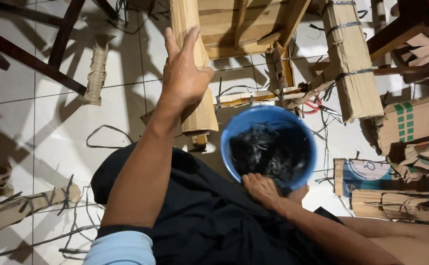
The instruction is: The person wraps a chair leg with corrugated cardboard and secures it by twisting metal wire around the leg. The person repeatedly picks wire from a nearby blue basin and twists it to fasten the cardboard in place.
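L hand point(185, 73) top centre, fingers spread, braces wrapped leg point(194, 64) steady; R hand point(266, 189) grips bucket point(234, 132) rim, centre, keeping it close.

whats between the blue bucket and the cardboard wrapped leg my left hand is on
In the head view, only a narrow strip of white tiled floor separates the blue bucket from the cardboard-wrapped leg that the left hand rests on.

Left hand point(182, 73) on cardboard-wrapped leg point(194, 64), right hand point(266, 189) gripping blue bucket point(239, 132)

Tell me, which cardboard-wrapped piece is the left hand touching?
The upright wrapped leg at top centre, under the left hand; the other wrapped pieces lie untouched.
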